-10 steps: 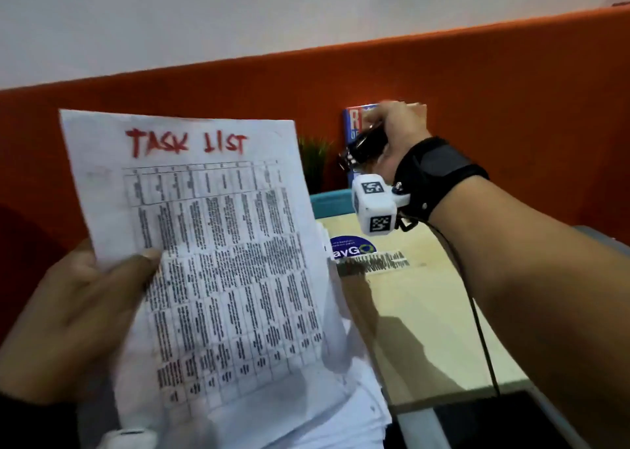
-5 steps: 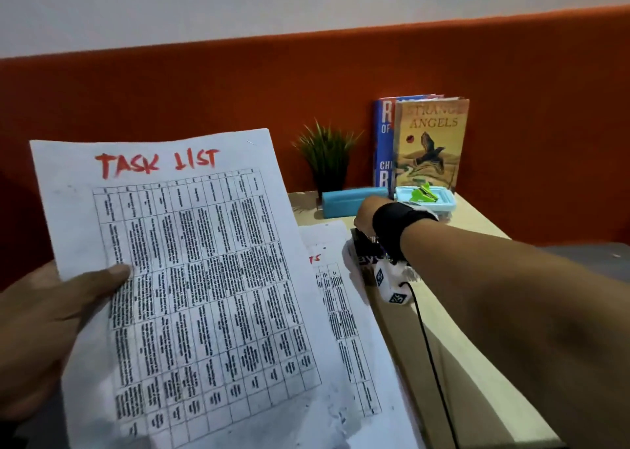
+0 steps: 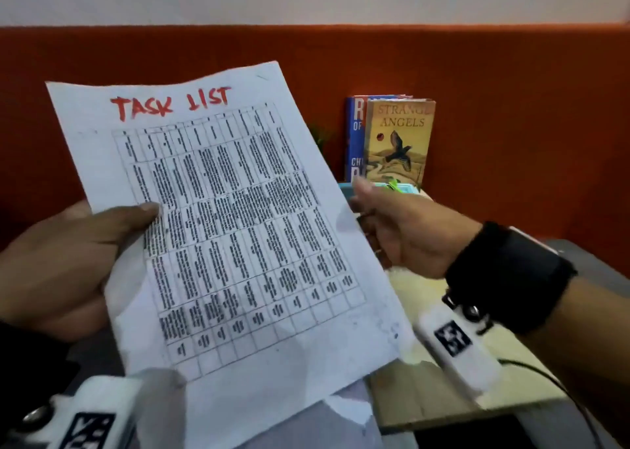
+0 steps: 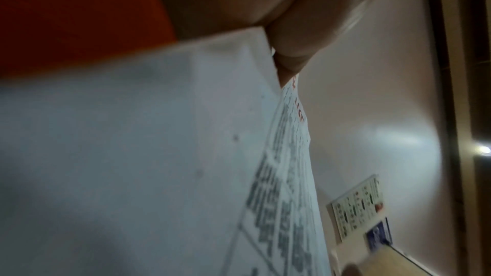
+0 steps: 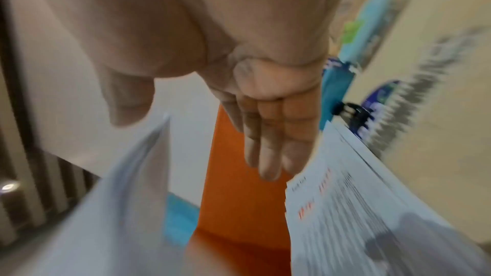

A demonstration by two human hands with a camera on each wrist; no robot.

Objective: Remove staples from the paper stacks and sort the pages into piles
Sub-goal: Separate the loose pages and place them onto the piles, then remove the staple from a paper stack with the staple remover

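my left hand [image 3: 64,261] grips the white printed sheet headed "task list" in red [image 3: 225,216] by its left edge, thumb laid across the front of the table of text, the other fingers behind it. the sheet is up in the air in front of me, tilted, its top leaning left. in the left wrist view the thumb [image 4: 289,49] presses on the paper's edge and the print runs away blurred below it. a white wrist camera block with a black marker [image 3: 95,421] sits low at the near left.

below the sheet's near right corner another white page [image 3: 344,411] peeks out, and the right wrist view shows a stack of printed white pages [image 5: 358,207] lying on the pale wooden counter [image 3: 426,397], with a small black clip-like thing [image 5: 350,110] just past its far end, too blurred to name.

my right hand [image 3: 402,233] is just beside the sheet's right edge, fingers straight and relaxed, holding nothing; whether it touches the paper i cannot tell. a black strap [image 3: 508,278] wraps that wrist.

far right, against the orange partition [image 3: 511,107], stand a blue book [image 3: 354,135] and a tan book titled "strange angels" [image 3: 399,141], with a light blue tray [image 3: 405,187] in front of them holding something green [image 3: 393,184].
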